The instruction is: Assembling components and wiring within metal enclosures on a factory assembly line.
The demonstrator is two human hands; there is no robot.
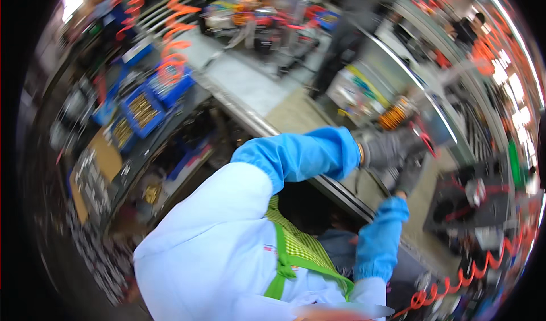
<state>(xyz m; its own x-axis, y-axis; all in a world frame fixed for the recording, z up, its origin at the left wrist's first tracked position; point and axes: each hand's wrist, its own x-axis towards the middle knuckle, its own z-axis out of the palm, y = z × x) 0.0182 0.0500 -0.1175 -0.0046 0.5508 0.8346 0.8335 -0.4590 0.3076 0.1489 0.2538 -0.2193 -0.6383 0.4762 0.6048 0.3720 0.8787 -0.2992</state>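
Note:
Both my hands, in grey gloves with blue sleeve covers above them, are close together over the workbench (296,108), right of the middle. My left hand (392,147) reaches across with its fingers curled, beside a thin red strip or wire (422,134). My right hand (409,176) comes up from below and meets the left one, its fingers also bent. Motion blur and the gloves hide what lies between them. Just beyond the left hand is a copper-coloured wound coil (398,113), apart from the fingers as far as I can see.
Blue bins (142,113) of small brass-coloured parts stand on a side bench at the left. A black fixture (472,199) with red leads is to the right. Coiled orange hoses (176,31) hang nearby. Another person (469,31) is far off at upper right.

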